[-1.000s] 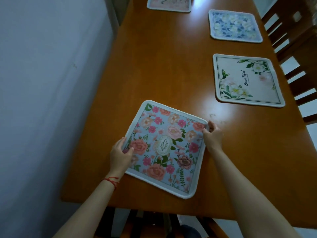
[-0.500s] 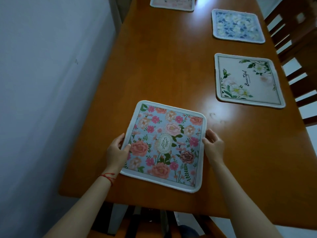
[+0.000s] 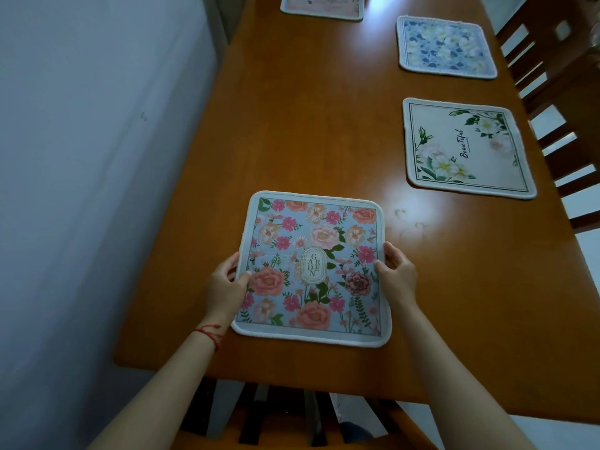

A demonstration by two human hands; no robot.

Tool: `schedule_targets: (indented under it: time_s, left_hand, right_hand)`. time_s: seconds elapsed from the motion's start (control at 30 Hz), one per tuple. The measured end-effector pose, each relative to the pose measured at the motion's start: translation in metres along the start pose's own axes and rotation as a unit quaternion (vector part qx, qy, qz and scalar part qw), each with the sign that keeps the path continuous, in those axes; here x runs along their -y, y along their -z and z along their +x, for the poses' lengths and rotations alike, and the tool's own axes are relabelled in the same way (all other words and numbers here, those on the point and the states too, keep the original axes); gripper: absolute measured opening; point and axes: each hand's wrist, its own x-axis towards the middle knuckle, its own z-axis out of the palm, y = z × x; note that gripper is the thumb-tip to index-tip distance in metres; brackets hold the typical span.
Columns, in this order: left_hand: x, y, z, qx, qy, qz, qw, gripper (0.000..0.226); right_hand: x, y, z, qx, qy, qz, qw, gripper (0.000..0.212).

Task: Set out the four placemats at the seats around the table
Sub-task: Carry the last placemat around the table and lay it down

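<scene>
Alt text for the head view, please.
Both hands, left hand and right hand, grip the sides of a floral placemat lying at the near end of a wooden table. Three more placemats lie farther along it.

Nearest placemat (image 3: pixel 313 267) on table (image 3: pixel 308 131), between hands; three placemats beyond

A long orange-brown wooden bench (image 3: pixel 318 131) runs forward, glossy with a pale light glare on its top. A plain grey-blue wall (image 3: pixel 91 157) stands along its left. Dark slatted wooden chairs (image 3: pixel 552 76) line its right, over white floor (image 3: pixel 587 245).
</scene>
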Motion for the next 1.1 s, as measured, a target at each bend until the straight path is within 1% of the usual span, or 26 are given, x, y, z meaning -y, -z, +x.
schedule_targets:
  time_s: [0.2, 0.47, 0.6, 0.83, 1.1]
  left_hand:
    - [0.004, 0.000, 0.000, 0.005, 0.007, -0.018, 1.000, 0.048]
    - [0.001, 0.002, 0.007, 0.021, 0.006, -0.035, 0.999, 0.049]
    - [0.001, 0.002, 0.005, 0.015, 0.002, -0.037, 0.999, 0.049]
    - [0.008, 0.007, 0.005, -0.004, 0.008, -0.047, 0.999, 0.049]
    - [0.007, 0.008, 0.006, -0.001, 0.003, -0.047, 0.999, 0.049]
  right_hand:
    - [-0.001, -0.003, 0.002, -0.001, 0.011, -0.009, 1.000, 0.049]
    - [-0.020, -0.007, -0.010, -0.013, -0.005, 0.009, 1.000, 0.053]
    - [-0.019, -0.007, -0.008, -0.012, -0.016, 0.019, 1.000, 0.052]
    - [-0.017, -0.015, -0.011, -0.003, -0.011, 0.028, 1.000, 0.054]
    - [-0.017, -0.016, -0.010, -0.009, -0.007, 0.033, 0.999, 0.051]
